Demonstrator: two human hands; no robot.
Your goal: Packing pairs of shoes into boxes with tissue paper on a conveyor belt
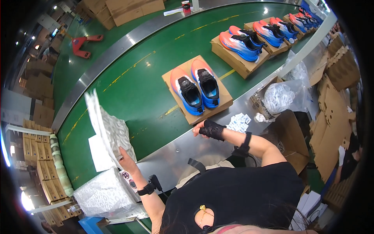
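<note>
A workshop with a green conveyor belt [150, 87] curving across the frame. At centre, orange-and-blue shoes [187, 89] sit on a brown shoebox [213, 113]; more shoe pairs [239, 46] on boxes line the upper right. Left of centre, the left hand [128, 161] is clamped on raised, patterned white paper [112, 130]. The right hand [206, 129], in a black lace glove [214, 130], curls just beside the shoebox's lower edge; whether it grips anything, I cannot tell. White packets [239, 122] lie near it.
</note>
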